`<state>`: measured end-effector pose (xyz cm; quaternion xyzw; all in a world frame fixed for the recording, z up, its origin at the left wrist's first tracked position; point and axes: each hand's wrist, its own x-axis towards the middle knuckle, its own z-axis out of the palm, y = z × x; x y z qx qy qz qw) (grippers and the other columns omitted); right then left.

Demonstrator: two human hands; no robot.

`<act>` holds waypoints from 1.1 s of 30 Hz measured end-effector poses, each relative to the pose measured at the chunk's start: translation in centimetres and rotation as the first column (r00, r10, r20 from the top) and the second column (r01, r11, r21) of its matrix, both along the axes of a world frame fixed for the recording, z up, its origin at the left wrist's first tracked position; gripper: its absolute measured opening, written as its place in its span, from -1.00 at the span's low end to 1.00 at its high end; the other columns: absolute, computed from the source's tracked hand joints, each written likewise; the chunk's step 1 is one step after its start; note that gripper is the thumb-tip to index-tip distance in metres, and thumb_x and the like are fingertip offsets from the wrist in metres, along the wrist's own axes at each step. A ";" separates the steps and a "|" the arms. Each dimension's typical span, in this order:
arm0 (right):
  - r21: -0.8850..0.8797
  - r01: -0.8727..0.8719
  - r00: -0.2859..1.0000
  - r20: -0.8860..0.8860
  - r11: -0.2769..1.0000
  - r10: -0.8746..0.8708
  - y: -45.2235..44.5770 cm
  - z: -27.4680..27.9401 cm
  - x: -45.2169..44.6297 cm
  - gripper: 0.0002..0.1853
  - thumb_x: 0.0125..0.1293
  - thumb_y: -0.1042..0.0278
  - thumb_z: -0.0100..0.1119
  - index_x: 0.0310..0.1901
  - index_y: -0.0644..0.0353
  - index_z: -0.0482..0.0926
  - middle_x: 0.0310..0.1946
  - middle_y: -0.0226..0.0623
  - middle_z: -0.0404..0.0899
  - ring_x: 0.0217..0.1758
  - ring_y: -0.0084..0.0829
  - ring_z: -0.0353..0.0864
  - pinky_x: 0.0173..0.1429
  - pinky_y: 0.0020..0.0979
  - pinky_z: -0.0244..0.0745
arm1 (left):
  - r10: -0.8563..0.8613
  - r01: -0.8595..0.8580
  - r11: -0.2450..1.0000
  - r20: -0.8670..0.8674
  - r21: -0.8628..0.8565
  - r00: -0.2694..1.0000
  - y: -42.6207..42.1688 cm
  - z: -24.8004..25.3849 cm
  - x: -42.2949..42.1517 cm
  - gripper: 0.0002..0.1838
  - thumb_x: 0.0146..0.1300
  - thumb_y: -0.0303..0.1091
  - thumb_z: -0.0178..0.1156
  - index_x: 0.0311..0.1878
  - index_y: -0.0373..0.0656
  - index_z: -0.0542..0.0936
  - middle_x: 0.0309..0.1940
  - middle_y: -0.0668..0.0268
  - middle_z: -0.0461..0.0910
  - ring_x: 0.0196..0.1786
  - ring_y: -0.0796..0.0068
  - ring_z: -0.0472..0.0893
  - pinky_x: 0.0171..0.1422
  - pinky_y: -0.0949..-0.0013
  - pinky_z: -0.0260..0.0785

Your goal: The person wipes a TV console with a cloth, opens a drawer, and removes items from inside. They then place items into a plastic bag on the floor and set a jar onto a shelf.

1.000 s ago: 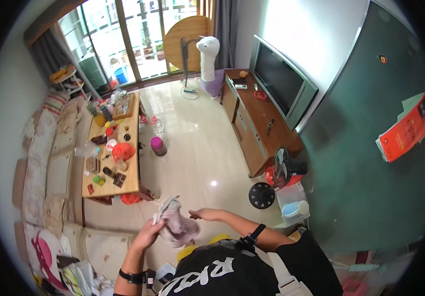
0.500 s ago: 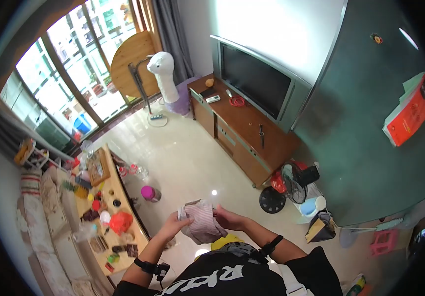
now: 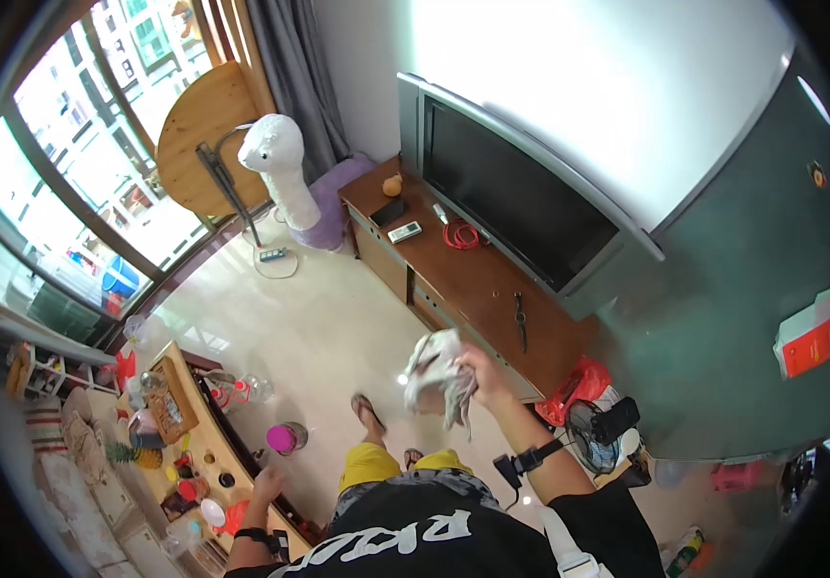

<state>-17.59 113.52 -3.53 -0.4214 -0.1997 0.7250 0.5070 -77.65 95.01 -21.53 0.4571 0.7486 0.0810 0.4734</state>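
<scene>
A crumpled, pale grey-white cloth (image 3: 441,376) hangs from my right hand (image 3: 480,374), whose fingers are closed on its right side. The cloth is bunched, with loose ends drooping over the floor in front of the TV cabinet (image 3: 444,299). My left hand (image 3: 268,480) is down by the near edge of the wooden table (image 3: 205,400), apart from the cloth. Motion blur smears its fingers, so whether they are open or closed does not show.
On the cabinet are a television (image 3: 516,188), a red cable (image 3: 461,234), a remote (image 3: 404,231) and a watch (image 3: 520,320). A purple-lidded container (image 3: 286,438) and bottles (image 3: 251,389) stand beside the cluttered table. A fan (image 3: 590,429) is at right.
My left hand has let go of the cloth and moved left and down to the table edge. My right hand has carried the cloth up and right towards the cabinet, crumpling it.
</scene>
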 end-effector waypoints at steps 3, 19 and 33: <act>0.093 0.117 0.986 0.108 0.989 -0.127 8.3 1.3 0.9 -0.54 0.14 0.48 0.14 0.14 0.27 0.50 -0.06 -0.30 0.61 0.01 -0.44 0.61 0.18 -0.38 0.50 | -0.344 0.327 0.918 -0.038 -0.225 0.938 1.5 -3.1 -7.1 -0.65 0.22 -0.10 0.25 -0.37 -0.27 0.66 -0.53 0.25 0.65 -0.42 0.35 0.68 -0.33 0.27 0.52; -0.464 0.124 -0.162 0.862 0.877 0.480 33.9 -20.9 6.1 -0.51 0.13 0.19 0.30 0.12 0.12 0.56 0.21 0.06 0.46 0.30 0.07 0.45 0.28 0.02 0.45 | 0.232 -0.223 0.962 0.038 -0.156 0.972 26.0 11.4 -18.1 -0.76 0.40 -0.29 0.10 0.03 -0.15 0.57 -0.42 0.27 0.62 -0.43 0.48 0.62 -0.41 0.40 0.45; -0.377 0.187 -0.246 0.876 0.907 0.415 61.1 -29.9 5.7 -0.41 0.28 0.22 0.21 0.34 0.07 0.35 0.31 0.04 0.39 0.39 0.04 0.36 0.36 0.07 0.36 | 0.210 -0.303 0.717 -0.219 -0.628 0.953 30.3 23.9 -13.7 -0.54 0.40 -0.12 0.16 0.28 -0.08 0.43 -0.22 0.19 0.67 -0.26 0.25 0.65 -0.20 0.11 0.48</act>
